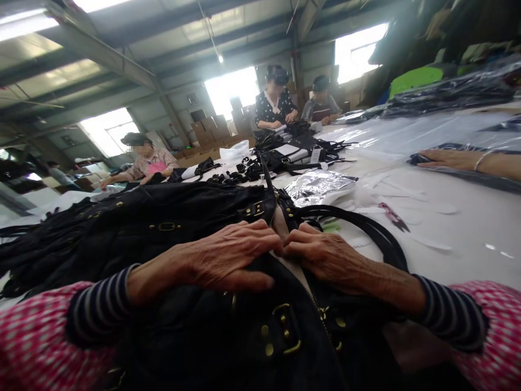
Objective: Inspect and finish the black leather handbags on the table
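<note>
A black bag [228, 331] with brass-coloured buckles and a zipper [321, 315] lies right in front of me. Its zipped opening gapes toward the far end, showing a pale lining. My left hand [234, 254] lies across the bag, its fingers bent over the left edge of the opening and its thumb apart. Opposite it, my right hand [331, 258] has curled fingers gripping the right edge. The fingertips of both hands nearly meet and are partly hidden in the gap. Black handles [366, 225] loop out beside my right wrist.
More black bags [81, 228] are piled at left. Straps and tags [285, 152] heap up ahead, near silvery plastic [319, 187]. Pink thread snips [394, 216] lie on the white table [468, 239]. Another person's hand [451, 159] rests on a wrapped dark item at right. Several co-workers sit beyond.
</note>
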`<act>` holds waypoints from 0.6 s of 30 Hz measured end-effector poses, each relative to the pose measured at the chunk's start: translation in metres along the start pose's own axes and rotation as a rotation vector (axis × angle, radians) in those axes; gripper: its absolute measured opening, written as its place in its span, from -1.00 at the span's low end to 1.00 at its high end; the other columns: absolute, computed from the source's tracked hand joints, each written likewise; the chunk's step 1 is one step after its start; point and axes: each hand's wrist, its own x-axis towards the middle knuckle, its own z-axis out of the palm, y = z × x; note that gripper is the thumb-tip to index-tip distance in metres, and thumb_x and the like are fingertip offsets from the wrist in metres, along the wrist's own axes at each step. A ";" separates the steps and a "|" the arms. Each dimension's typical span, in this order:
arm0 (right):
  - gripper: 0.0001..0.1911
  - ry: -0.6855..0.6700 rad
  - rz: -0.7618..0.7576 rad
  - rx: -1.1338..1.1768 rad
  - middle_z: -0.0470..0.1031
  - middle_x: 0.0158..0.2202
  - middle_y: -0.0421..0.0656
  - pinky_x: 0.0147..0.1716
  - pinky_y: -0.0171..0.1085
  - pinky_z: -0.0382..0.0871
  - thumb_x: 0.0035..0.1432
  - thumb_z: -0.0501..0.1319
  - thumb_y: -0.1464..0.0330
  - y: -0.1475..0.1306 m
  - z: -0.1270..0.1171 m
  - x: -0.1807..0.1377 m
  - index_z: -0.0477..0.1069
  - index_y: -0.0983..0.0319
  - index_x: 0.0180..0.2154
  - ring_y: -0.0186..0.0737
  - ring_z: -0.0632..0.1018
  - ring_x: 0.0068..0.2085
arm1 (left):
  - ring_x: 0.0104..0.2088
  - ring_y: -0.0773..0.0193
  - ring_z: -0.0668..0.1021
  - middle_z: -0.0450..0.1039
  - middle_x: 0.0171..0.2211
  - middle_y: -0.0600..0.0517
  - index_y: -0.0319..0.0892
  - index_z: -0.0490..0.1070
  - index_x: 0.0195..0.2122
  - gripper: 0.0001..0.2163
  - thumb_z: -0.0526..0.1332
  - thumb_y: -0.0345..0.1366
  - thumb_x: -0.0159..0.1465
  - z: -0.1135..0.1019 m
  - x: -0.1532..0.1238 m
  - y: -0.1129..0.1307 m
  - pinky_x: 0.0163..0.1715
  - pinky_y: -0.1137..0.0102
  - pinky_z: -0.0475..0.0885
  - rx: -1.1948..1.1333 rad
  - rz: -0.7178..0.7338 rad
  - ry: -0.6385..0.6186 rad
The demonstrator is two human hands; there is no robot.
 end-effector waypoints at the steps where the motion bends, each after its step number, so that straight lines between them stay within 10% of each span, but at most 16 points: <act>1: -0.72 0.000 -0.010 -0.017 0.53 -0.12 -0.10 -0.18 -0.25 0.30 0.28 0.09 0.58 0.000 0.001 0.000 0.53 0.21 -0.16 -0.14 0.44 -0.12 | -0.03 0.15 0.48 0.51 -0.06 0.02 -0.06 0.41 -0.02 -0.66 0.27 0.05 0.33 0.000 -0.002 0.004 -0.08 0.34 0.31 -0.018 0.011 -0.011; 7: -0.74 -0.030 -0.062 -0.143 0.55 -0.15 -0.09 -0.39 -0.26 0.19 0.24 0.10 0.59 0.003 0.004 0.000 0.51 0.22 -0.21 -0.15 0.44 -0.15 | -0.36 0.26 0.47 0.46 -0.48 0.05 -0.14 0.39 -0.50 -0.50 -0.02 0.03 0.50 -0.010 -0.036 -0.008 -0.28 0.30 0.17 0.091 -0.105 0.041; 11: -0.76 -0.039 -0.041 -0.128 0.53 -0.22 -0.11 -0.39 -0.28 0.19 0.24 0.08 0.58 0.005 0.002 0.002 0.46 0.21 -0.31 -0.20 0.47 -0.20 | -0.44 0.30 0.45 0.44 -0.49 0.07 -0.12 0.49 -0.37 -0.50 -0.09 0.01 0.52 -0.010 -0.073 -0.021 -0.30 0.29 0.13 0.219 -0.269 0.123; 18: -0.83 -0.263 0.088 -0.320 0.55 -0.32 -0.09 -0.40 -0.25 0.17 0.32 0.09 0.50 -0.016 -0.022 0.055 0.45 0.26 -0.16 -0.19 0.53 -0.36 | 0.13 0.06 0.44 0.55 -0.03 -0.04 -0.07 0.48 -0.02 -0.77 0.15 -0.09 0.45 0.016 -0.053 -0.010 0.26 0.01 0.00 0.424 -0.061 0.272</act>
